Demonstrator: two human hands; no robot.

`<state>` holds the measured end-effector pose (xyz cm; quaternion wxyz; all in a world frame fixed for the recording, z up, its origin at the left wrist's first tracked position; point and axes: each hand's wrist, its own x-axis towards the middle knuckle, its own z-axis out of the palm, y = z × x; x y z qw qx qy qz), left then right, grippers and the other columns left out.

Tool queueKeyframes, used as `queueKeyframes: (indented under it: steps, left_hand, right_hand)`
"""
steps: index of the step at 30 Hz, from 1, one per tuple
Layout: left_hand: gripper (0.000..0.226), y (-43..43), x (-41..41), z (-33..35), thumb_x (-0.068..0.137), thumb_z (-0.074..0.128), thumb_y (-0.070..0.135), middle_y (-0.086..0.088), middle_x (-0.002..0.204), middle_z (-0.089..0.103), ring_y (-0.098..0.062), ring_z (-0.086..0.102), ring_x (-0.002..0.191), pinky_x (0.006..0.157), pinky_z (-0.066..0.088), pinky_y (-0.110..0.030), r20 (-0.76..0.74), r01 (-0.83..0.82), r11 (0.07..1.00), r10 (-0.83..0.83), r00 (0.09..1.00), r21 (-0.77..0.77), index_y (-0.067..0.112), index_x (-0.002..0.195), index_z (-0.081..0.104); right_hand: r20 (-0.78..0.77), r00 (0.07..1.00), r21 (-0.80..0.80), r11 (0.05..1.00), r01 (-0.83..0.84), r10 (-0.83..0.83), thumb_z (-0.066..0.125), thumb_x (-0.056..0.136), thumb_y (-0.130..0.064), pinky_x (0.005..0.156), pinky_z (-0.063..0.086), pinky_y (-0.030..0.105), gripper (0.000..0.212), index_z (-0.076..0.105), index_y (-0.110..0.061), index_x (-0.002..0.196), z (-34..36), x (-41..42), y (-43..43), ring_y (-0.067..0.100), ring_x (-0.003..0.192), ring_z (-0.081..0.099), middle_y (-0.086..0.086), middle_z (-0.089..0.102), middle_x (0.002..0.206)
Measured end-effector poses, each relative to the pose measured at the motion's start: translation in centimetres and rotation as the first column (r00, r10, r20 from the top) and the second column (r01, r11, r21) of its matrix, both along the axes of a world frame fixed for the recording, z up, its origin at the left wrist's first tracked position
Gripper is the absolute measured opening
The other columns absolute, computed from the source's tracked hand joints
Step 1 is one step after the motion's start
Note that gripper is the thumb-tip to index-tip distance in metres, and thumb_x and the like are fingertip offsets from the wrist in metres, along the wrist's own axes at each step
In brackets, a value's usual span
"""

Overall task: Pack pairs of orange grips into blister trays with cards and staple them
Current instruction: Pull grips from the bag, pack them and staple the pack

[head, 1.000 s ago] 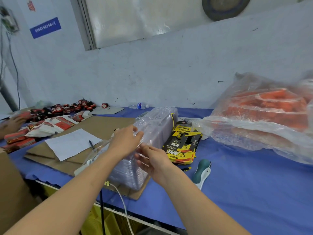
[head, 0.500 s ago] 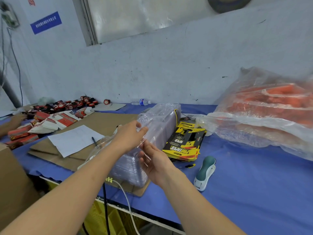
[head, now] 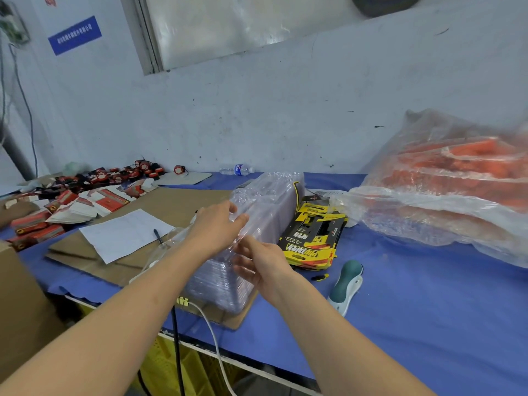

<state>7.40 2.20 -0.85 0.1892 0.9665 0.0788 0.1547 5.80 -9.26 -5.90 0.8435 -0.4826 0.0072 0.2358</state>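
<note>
A tall stack of clear blister trays (head: 265, 212) stands on a cardboard sheet in the middle of the blue table. My left hand (head: 214, 227) grips the top tray at its near left edge. My right hand (head: 263, 267) presses its fingers against the front face of the stack just below. To the right of the stack lies a pile of yellow and black cards (head: 314, 235). A green and white stapler (head: 345, 284) rests on the cloth near the cards. A big clear bag of orange grips (head: 457, 184) fills the right side.
Flat cardboard (head: 177, 204) with a white paper sheet (head: 125, 232) and a pen lies left of the stack. Red and white packaged items (head: 85, 201) crowd the far left. A water bottle (head: 237, 170) lies by the wall. A brown box (head: 23, 310) stands at the near left; cables hang off the table edge.
Both hands stay at the top of the tray stack; my right fingers have shifted slightly along the stack's front edge. The head view has shifted a little.
</note>
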Motion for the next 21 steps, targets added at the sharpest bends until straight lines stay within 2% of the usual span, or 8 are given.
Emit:
queueKeyframes:
  steps: [4,10,13,16,18,19,21]
  left_hand:
    - [0.049,0.1,0.2,1.0,0.095,0.054,0.048,-0.006,0.128,0.061,-0.028,0.052,0.122,0.101,0.043,-0.04,0.008,0.014,0.999,-0.014,1.0,0.03,0.016,0.132,0.053]
    - [0.053,1.1,0.6,4.3,0.095,0.052,0.052,-0.007,0.134,0.058,-0.023,0.056,0.117,0.085,0.04,-0.031,0.049,0.015,0.999,-0.013,0.999,-0.052,0.017,0.134,0.049]
    - [0.05,1.1,0.4,6.9,0.095,0.052,0.051,-0.01,0.132,0.059,-0.025,0.056,0.116,0.089,0.041,-0.033,0.188,0.002,0.994,0.018,0.982,-0.107,0.017,0.132,0.052]
    - [0.041,0.0,-0.4,9.2,0.095,0.054,0.051,-0.003,0.111,0.063,-0.013,0.058,0.089,0.075,0.041,-0.023,0.368,0.095,0.967,-0.001,0.93,-0.238,0.022,0.123,0.059]
    - [0.029,-1.1,-1.1,10.1,0.094,0.056,0.049,0.0,0.093,0.063,-0.01,0.055,0.075,0.061,0.042,-0.013,0.437,0.217,0.92,-0.057,0.898,-0.326,0.026,0.111,0.063]
    - [0.022,-1.7,-1.5,10.4,0.094,0.057,0.048,0.0,0.091,0.065,-0.012,0.057,0.077,0.063,0.043,-0.013,0.45,0.275,0.889,-0.09,0.889,-0.366,0.03,0.105,0.063]
    - [0.018,-3.1,-2.4,10.8,0.093,0.059,0.049,0.002,0.097,0.071,-0.013,0.062,0.087,0.079,0.048,-0.022,0.44,0.38,0.8,-0.165,0.883,-0.464,0.034,0.101,0.065]
  right_hand:
    - [-0.03,0.999,0.009,1.0,0.021,-0.021,0.065,0.089,-0.009,0.058,0.058,0.024,0.012,0.064,0.003,0.09,0.1,0.3,0.1,0.015,0.054,0.061,0.008,0.063,0.069]
    - [-0.025,0.999,-0.08,0.996,0.037,-0.039,0.063,0.089,-0.005,0.052,0.056,0.023,0.018,0.059,0.009,0.098,0.3,0.2,0.3,0.017,0.049,0.063,0.014,0.063,0.072]
    - [-0.028,0.999,-0.126,0.992,0.028,-0.032,0.058,0.089,-0.002,0.047,0.053,0.022,0.019,0.058,0.011,0.103,0.8,0.4,0.4,0.017,0.045,0.061,0.016,0.062,0.075]
    - [0.004,1.0,-0.173,0.985,0.018,-0.018,0.059,0.091,-0.006,0.046,0.055,0.024,0.008,0.058,0.002,0.093,1.3,-0.1,0.0,0.016,0.044,0.057,0.011,0.058,0.068]
    - [0.109,0.991,-0.293,0.95,0.104,-0.075,0.059,0.093,-0.02,0.043,0.05,0.022,0.014,0.054,-0.007,0.089,1.6,-0.3,-0.7,0.015,0.048,0.054,0.006,0.053,0.072]
    - [0.176,0.975,-0.318,0.929,0.186,-0.135,0.057,0.094,-0.027,0.042,0.046,0.021,0.017,0.052,-0.011,0.091,1.9,-0.2,-1.4,0.014,0.051,0.052,0.004,0.052,0.075]
    - [0.257,0.923,-0.214,0.914,0.343,-0.287,0.051,0.097,-0.034,0.045,0.042,0.023,0.018,0.048,-0.016,0.099,3.0,0.1,-3.4,0.012,0.056,0.052,0.002,0.053,0.081]
